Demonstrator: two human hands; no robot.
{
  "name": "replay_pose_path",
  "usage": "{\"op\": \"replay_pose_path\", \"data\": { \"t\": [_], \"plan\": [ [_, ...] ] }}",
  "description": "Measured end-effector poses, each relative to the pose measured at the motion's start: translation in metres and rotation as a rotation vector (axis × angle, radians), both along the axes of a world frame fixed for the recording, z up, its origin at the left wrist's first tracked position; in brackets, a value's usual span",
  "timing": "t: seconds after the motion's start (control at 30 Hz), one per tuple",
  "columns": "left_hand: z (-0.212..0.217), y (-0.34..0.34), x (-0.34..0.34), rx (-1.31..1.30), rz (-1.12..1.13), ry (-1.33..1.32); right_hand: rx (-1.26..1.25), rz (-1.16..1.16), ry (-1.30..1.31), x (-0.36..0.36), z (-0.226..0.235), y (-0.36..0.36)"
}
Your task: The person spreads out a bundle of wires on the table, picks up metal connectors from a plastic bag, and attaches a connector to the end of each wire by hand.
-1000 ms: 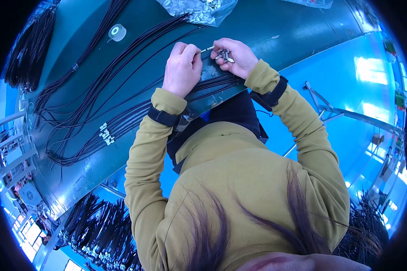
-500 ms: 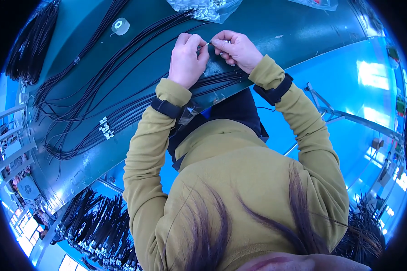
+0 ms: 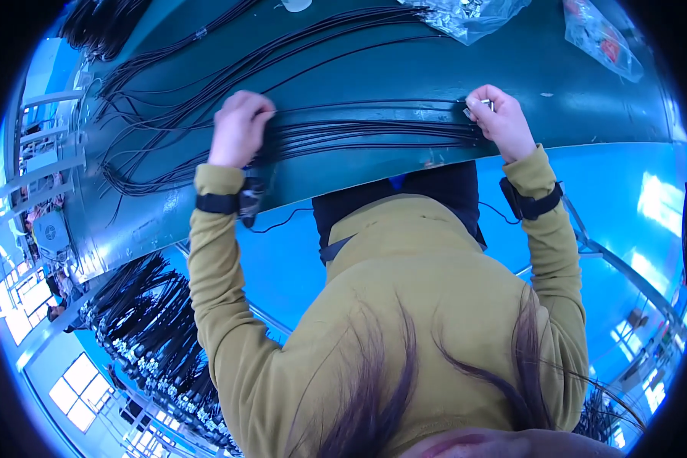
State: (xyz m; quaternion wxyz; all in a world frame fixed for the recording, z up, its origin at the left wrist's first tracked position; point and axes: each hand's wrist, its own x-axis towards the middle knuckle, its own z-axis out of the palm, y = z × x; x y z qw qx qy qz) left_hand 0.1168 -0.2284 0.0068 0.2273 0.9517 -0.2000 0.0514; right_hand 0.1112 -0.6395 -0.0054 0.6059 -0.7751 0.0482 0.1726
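2 hands over 1 green bench (image 3: 588,114). Right hand (image 3: 501,124), 2 o'clock: clenched on small metal pieces (image 3: 468,112), count hidden. Left hand (image 3: 240,128), between 10 and 11: curled, blurred; cannot tell if gripping. Black cables (image 3: 374,131), 12 o'clock, between hands, too bunched to count. 2 clear bags (image 3: 481,19), 1 and 2 o'clock.

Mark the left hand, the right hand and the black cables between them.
Left hand (image 3: 238,130): head view, middle of the hand.
Right hand (image 3: 505,127): head view, middle of the hand.
Black cables (image 3: 382,129): head view, midway along the strands.
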Motion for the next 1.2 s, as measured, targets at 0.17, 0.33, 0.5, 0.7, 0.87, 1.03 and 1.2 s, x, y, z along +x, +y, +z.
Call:
{"op": "replay_pose_path", "data": {
  "t": [0.17,0.33,0.5,0.7,0.87,1.03,1.2],
  "plan": [
    [-0.001,0.064,-0.017,-0.014,0.144,0.163,-0.092,0.004,-0.040,-0.013,0.003,-0.004],
    [0.000,0.073,-0.014,0.027,0.117,0.205,-0.202,0.010,-0.085,-0.020,-0.001,-0.012],
    [0.002,0.079,-0.020,0.110,0.066,0.188,-0.253,0.082,-0.192,-0.032,-0.008,-0.020],
    [0.012,0.067,-0.013,0.081,0.068,0.237,-0.325,0.099,-0.133,-0.018,0.013,-0.027],
    [0.016,-0.012,0.033,0.049,0.007,0.129,-0.557,0.136,-0.435,0.006,-0.002,-0.016],
    [-0.013,-0.128,0.073,0.056,-0.037,-0.016,-0.805,0.355,-0.509,0.003,-0.008,0.002],
    [-0.040,-0.176,0.090,0.113,-0.049,-0.175,-0.651,0.445,-0.577,0.011,-0.011,-0.011]
  ]
}}
